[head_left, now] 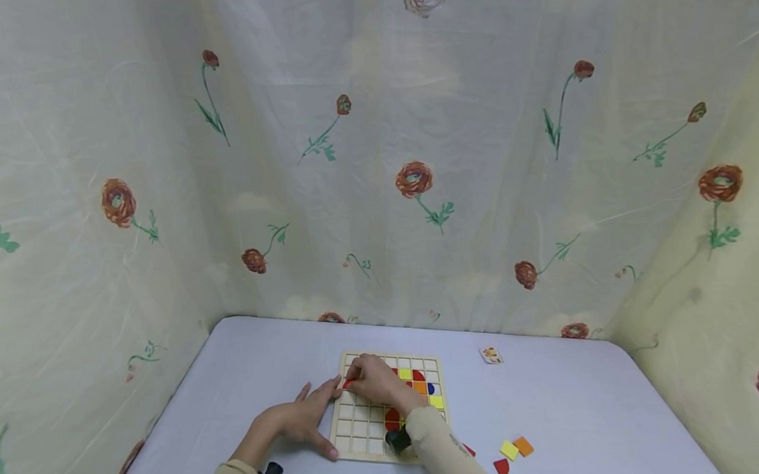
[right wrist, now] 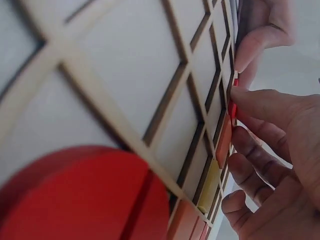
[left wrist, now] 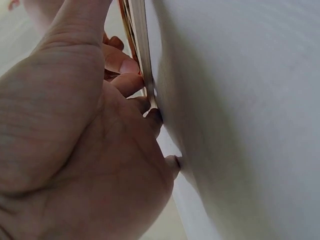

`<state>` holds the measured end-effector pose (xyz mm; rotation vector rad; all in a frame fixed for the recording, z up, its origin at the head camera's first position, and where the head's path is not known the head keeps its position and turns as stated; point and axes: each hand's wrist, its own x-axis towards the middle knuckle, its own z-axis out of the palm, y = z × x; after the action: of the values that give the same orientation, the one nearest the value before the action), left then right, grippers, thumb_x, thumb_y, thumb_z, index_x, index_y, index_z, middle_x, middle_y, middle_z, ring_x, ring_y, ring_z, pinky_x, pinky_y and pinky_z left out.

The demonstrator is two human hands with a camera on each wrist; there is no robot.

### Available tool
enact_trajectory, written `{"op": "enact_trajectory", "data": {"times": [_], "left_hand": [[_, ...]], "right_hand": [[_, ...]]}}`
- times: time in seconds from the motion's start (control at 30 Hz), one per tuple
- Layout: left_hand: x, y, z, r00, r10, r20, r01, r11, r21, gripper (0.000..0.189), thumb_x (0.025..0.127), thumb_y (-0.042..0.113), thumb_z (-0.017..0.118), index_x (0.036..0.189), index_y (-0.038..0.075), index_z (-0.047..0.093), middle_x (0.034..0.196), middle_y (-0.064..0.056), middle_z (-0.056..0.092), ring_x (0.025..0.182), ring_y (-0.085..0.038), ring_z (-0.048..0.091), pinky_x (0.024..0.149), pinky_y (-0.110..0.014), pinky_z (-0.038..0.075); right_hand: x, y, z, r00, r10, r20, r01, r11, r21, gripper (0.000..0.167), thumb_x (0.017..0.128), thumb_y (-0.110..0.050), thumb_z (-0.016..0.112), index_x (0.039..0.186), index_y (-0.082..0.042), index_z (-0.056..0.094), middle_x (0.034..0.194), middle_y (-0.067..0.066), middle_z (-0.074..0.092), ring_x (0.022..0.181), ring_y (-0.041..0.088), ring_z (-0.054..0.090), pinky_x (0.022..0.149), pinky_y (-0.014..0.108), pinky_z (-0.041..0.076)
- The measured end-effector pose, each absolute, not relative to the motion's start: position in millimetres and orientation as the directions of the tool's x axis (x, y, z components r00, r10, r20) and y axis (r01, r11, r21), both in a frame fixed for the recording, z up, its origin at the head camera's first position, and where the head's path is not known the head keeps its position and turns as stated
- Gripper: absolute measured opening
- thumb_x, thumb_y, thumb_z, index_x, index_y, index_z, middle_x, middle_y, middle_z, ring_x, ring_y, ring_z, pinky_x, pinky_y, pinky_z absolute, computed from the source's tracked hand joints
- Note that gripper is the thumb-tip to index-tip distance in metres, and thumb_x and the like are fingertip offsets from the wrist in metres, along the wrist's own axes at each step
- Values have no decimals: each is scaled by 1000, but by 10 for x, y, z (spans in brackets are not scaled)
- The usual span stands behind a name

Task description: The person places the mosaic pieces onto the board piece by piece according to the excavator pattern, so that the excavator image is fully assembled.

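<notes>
A wooden grid board (head_left: 359,429) lies on the table with coloured tiles in some of its squares. My right hand (head_left: 380,382) reaches over it and pinches a red tile (head_left: 348,384) between thumb and fingers at the board's upper left. In the right wrist view this red tile (right wrist: 233,102) touches the grid; its full shape is hidden by the fingers. Along the board's left edge, my left hand (head_left: 301,415) rests with spread fingers, the thumb at the lower left corner. The left wrist view shows its fingertips against the board's side (left wrist: 141,45).
To the right of the board lie a loose yellow square tile (head_left: 509,450), an orange square tile (head_left: 523,446) and a red quarter-round tile (head_left: 502,468). Another red piece (head_left: 469,450) shows partly beside the right sleeve. A small printed card (head_left: 491,355) lies farther back. Flowered curtains (head_left: 379,216) surround the table.
</notes>
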<state>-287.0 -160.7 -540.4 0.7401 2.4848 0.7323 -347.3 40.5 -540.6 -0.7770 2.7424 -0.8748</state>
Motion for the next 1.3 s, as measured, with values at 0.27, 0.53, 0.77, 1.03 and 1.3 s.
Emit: {"op": "enact_trajectory", "data": {"times": [0.27,0.53,0.77,1.03,1.3], "left_hand": [[-2889,-1571,-5425,-757,598,-264,360,718,596,132,64,51,85,153,2,1,156,-9,33,150,-30,12,121,-58,-2],[-2914,-1550,-5426,-754,596,-277,355,724,592,133,64,53,84,154,3,0,156,-9,33,150,-30,11,121,-58,-3],[-2909,-1545,-5426,-759,586,-284,342,730,592,133,63,53,85,154,3,1,155,-9,35,150,-30,13,121,-58,-3],[-2891,-1552,-5408,-773,557,-304,310,750,585,135,60,54,86,154,4,2,155,-9,35,150,-30,12,121,-57,-5],[-2877,-1554,-5412,-786,546,-291,300,748,592,133,60,50,87,153,4,4,154,-7,38,149,-31,15,121,-57,-4]], "right_hand": [[-3478,435,-5394,-863,-505,-17,-401,706,-583,9,87,-19,72,94,-13,72,90,-5,61,80,9,52,76,24,50],[-3478,450,-5395,-869,-494,-32,-383,711,-590,8,88,-17,70,95,-14,72,92,-4,61,81,10,53,78,25,51],[-3388,516,-5312,-866,-501,2,-399,687,-608,21,87,-20,72,105,-11,70,99,-1,64,87,11,54,79,24,52],[-2987,974,-5068,-856,-517,16,-339,538,-771,22,88,-22,70,105,-9,64,97,3,63,86,14,53,69,22,46],[-2499,1841,-4949,-810,-563,-166,-164,489,-857,28,87,-16,69,111,-6,58,108,13,59,99,25,49,77,26,42]]}}
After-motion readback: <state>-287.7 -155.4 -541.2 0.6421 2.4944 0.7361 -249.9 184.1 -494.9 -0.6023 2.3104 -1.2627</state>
